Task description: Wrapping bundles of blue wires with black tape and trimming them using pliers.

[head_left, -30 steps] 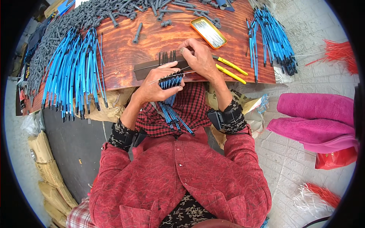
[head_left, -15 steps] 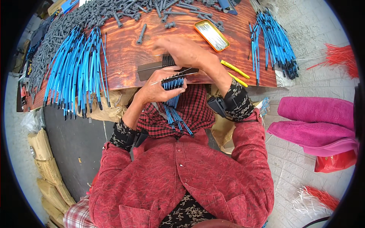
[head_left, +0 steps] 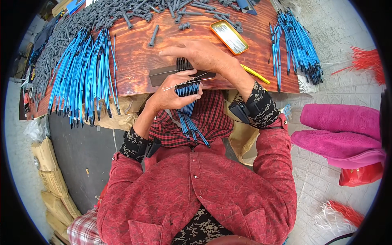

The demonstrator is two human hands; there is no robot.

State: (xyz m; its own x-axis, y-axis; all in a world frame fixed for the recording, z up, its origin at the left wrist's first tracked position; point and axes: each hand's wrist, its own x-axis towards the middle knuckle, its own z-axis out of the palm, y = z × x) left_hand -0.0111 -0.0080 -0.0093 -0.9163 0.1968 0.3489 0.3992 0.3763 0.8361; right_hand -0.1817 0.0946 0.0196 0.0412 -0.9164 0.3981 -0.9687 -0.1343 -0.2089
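Observation:
My left hand (head_left: pixel 173 96) is closed around a bundle of thin blue rods (head_left: pixel 188 90) with black ends, at the table's front edge. The rods' lower ends hang over my lap, and fine needle-like wires (head_left: pixel 171 86) stick out sideways by the fingers. Just above it, my right hand (head_left: pixel 200 53) is laid flat with its fingers stretched to the left, over the black upper ends (head_left: pixel 182 64) of the bundle. I see nothing held in it, though its palm side is hidden. Under both hands lies a dark flat bar (head_left: pixel 160 76) on the wood.
On the wooden table (head_left: pixel 132 61) are a heap of grey plastic plugs (head_left: pixel 110 18), a yellow-rimmed tin of white sticks (head_left: pixel 229 37) and a yellow handle (head_left: pixel 256 74) beside my right forearm. Blue rods fan out at left (head_left: pixel 83 77) and right (head_left: pixel 300 47). Magenta towels (head_left: pixel 343 118) sit at right.
My right hand has shifted slightly left and down, fingers reaching further left. Its forearm now covers more of the yellow tool. My left hand keeps its hold on the rods.

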